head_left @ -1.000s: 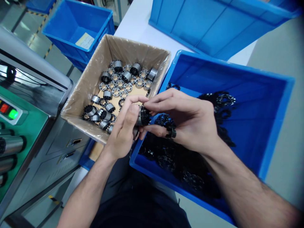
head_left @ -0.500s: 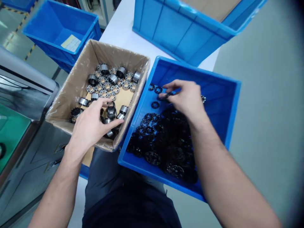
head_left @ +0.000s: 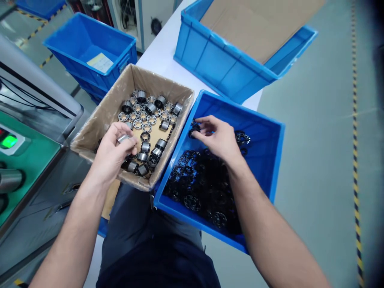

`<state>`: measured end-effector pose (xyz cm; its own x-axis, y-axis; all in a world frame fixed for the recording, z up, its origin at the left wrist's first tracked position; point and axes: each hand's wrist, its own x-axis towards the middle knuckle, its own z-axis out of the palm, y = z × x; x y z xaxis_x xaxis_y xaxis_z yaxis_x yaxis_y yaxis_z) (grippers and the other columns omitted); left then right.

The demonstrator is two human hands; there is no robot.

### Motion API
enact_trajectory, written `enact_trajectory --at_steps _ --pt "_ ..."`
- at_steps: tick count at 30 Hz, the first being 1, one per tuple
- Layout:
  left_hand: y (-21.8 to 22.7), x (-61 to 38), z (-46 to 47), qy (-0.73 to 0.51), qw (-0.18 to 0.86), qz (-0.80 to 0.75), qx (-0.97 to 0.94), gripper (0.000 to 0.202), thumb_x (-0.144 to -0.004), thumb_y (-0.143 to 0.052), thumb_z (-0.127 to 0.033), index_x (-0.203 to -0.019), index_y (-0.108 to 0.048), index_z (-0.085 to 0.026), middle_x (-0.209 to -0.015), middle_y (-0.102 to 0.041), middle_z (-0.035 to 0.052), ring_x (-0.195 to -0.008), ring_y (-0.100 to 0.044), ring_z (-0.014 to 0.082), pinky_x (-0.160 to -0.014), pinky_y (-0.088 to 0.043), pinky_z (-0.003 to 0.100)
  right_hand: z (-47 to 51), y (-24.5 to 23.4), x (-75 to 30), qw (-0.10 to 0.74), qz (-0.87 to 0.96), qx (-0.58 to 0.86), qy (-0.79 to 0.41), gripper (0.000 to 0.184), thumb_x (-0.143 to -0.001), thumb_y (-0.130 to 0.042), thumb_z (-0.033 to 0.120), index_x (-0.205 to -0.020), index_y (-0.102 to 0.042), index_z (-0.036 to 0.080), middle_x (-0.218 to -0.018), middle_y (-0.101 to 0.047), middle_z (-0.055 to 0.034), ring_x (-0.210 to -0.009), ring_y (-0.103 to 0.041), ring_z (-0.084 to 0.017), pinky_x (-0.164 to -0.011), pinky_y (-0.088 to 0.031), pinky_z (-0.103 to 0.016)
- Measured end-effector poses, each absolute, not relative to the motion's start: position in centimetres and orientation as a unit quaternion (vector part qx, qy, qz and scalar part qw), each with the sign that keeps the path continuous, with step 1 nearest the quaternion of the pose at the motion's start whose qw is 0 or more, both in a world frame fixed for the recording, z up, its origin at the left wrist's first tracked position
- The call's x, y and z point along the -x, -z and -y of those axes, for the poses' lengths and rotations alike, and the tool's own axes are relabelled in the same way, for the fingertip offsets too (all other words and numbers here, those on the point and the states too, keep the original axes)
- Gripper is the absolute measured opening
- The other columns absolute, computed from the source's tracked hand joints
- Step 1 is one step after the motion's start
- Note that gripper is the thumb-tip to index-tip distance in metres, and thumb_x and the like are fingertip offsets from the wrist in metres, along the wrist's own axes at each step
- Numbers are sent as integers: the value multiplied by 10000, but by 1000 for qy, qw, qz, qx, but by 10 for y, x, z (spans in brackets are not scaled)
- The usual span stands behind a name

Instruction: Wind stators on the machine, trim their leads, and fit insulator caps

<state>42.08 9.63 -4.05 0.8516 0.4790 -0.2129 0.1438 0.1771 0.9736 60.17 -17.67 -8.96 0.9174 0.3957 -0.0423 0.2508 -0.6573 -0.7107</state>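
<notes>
My left hand (head_left: 112, 152) is over the near left part of a plastic-lined cardboard box (head_left: 103, 110). Its fingers are closed on a silver metal ring (head_left: 123, 138). Around it in the box lie silver rings with black toothed ends (head_left: 146, 147) and thin pale metal rings (head_left: 138, 124). Inside the blue bin (head_left: 261, 160), my right hand (head_left: 220, 138) has its fingers curled at the left wall, pinching a black toothed ring (head_left: 195, 128). A dark heap of similar black rings (head_left: 192, 202) fills the near side of the bin, partly under my right forearm.
Behind the bin stands a larger blue crate (head_left: 207, 52) with a cardboard sheet (head_left: 255, 24). Another blue crate (head_left: 90, 40) holding a paper slip is at the far left. A green-topped machine bench (head_left: 33, 152) borders the left. The box and bin stand side by side.
My left hand, earlier spread over the parts, has moved left and closed on a silver metal ring. My right hand has shifted toward the bin's left wall. The view has also shifted.
</notes>
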Motion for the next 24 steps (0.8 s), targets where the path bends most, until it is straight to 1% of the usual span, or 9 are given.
enact_trajectory --at_steps 2,4,6,8,10,14,17,20,24 --pt "37 -423 -77 -107 790 -282 -534 441 -907 -987 -429 -1064 -616 -249 -972 -718 -1 -723 -684 123 -516 -455 184 170 71 -584 510 224 824 -104 458 -887 -964 360 -1325 -890 250 -1222 -902 -67 -1054 -855 -222 -979 -752 -379" --pt "35 -426 -53 -80 829 -295 -469 481 -1069 -841 -687 -1137 -651 -251 -813 -709 -24 -495 -515 94 -401 -303 189 161 58 -561 642 262 709 -128 490 -821 -1081 336 -1275 -904 286 -1197 -919 -31 -1037 -879 -196 -921 -762 -310" --pt "37 -428 -31 -51 843 -282 -454 674 -1132 -589 -922 -1156 -689 -256 -636 -616 -53 -366 -328 87 -361 -190 216 152 51 -541 697 291 638 -149 505 -781 -1163 295 -1225 -924 308 -1103 -923 0 -921 -875 -162 -857 -754 -265" --pt "40 -427 -17 -40 838 -256 -480 831 -1113 -407 -1042 -1113 -711 -268 -566 -551 -50 -342 -319 101 -358 -165 235 146 48 -529 699 320 621 -153 457 -782 -1191 309 -1169 -949 305 -1003 -910 7 -805 -839 -149 -790 -741 -257" --pt "43 -425 -10 -36 827 -231 -512 859 -1102 -370 -1066 -1103 -718 -281 -632 -622 -23 -380 -408 116 -366 -213 246 143 49 -525 687 344 624 -142 419 -780 -1201 363 -1124 -972 299 -935 -891 -3 -749 -808 -158 -746 -729 -277" --pt "45 -420 -11 -16 799 -221 -558 835 -1135 -355 -1028 -1218 -741 -292 -856 -776 22 -492 -534 143 -415 -373 279 144 53 -529 673 358 632 -135 394 -782 -1199 412 -1099 -995 300 -884 -860 -20 -737 -790 -178 -693 -703 -299" --pt "45 -418 -13 0 786 -223 -576 896 -1128 -282 -1044 -1279 -750 -294 -833 -756 24 -502 -532 148 -408 -348 278 145 54 -530 667 365 631 -154 400 -803 -1187 413 -1129 -997 282 -911 -869 -32 -725 -781 -173 -680 -703 -301" --pt "46 -416 -13 11 779 -220 -587 915 -1127 -243 -1047 -1314 -751 -310 -807 -725 14 -481 -512 135 -393 -303 262 147 53 -530 659 394 628 -127 378 -841 -1155 296 -1185 -999 294 -973 -902 -37 -750 -806 -174 -693 -706 -296" --pt "49 -414 -14 13 768 -219 -602 907 -1131 -236 -1044 -1317 -760 -328 -670 -594 -21 -446 -502 150 -386 -297 260 148 51 -530 647 430 625 -78 372 -883 -1109 188 -1215 -1008 325 -1143 -957 -66 -1026 -927 -238 -922 -770 -343"
